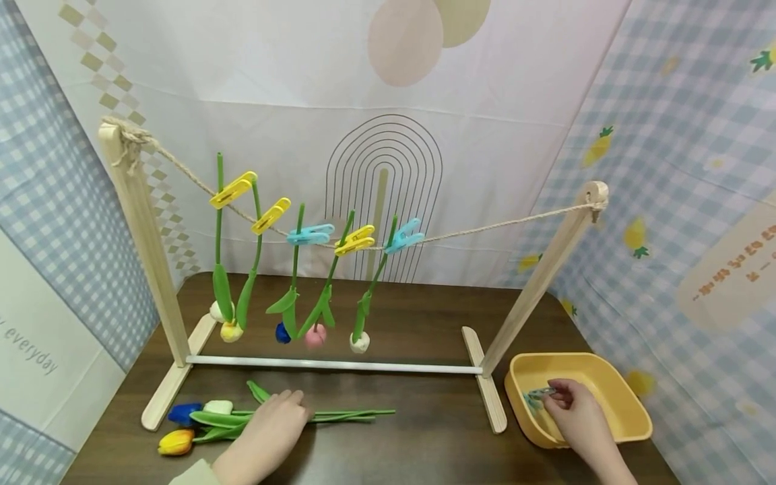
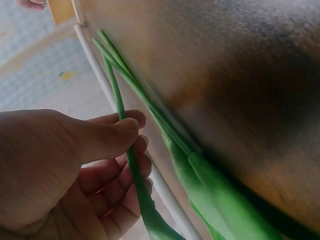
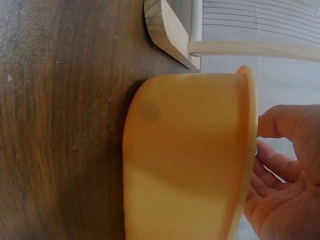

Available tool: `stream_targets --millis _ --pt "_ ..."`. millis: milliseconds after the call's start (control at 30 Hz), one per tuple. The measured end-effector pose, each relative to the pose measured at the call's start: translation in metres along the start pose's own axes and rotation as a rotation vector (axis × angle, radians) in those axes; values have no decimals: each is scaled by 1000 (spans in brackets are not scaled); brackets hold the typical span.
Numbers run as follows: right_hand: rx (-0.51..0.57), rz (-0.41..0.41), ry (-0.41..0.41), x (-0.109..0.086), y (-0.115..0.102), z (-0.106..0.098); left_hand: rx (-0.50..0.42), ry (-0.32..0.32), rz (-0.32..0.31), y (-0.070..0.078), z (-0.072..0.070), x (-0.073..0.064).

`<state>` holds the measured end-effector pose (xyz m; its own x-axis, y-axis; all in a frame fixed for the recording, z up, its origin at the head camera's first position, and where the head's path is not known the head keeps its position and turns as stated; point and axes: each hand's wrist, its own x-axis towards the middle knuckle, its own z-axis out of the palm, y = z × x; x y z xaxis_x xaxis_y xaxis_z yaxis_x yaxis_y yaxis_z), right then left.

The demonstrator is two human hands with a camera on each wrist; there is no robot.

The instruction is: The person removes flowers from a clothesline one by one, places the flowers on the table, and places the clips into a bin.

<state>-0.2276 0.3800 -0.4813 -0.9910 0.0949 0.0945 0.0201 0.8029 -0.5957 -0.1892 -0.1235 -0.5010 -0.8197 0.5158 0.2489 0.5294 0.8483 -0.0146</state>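
In the left wrist view, my left hand (image 2: 100, 150) pinches the green stem of one artificial tulip (image 2: 134, 170) between thumb and forefinger. Two more stems (image 2: 150, 105) lie beside it on the table. Blue (image 1: 184, 413), white (image 1: 218, 407) and yellow-orange (image 1: 176, 442) tulip heads show left of that hand; which belongs to the pinched stem I cannot tell. Over the yellow basin (image 1: 633, 411), my right hand (image 1: 578, 414) pinches a bluish-green clothespin (image 1: 541, 392). More clothespins (image 1: 531, 403) seem to lie below it, partly hidden. The basin wall hides the held clothespin's greater part in the right wrist view.
A wooden stand (image 1: 151, 263) carries a sagging rope (image 1: 485, 230). Several tulips hang from it head down, held by yellow (image 1: 233, 190) and blue (image 1: 404, 236) clothespins. A white rod (image 1: 333, 364) joins the stand's feet. Printed cloths (image 1: 261, 60) surround the brown table (image 1: 424, 431).
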Motion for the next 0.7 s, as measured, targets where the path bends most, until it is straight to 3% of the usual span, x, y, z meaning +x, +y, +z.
stream_targets --millis 267,700 --pt "15 -6 -30 1 5 2 -39 -22 -14 -1 8 -1" --pt "17 -10 -54 -2 10 4 -108 -70 -29 -2 8 0"
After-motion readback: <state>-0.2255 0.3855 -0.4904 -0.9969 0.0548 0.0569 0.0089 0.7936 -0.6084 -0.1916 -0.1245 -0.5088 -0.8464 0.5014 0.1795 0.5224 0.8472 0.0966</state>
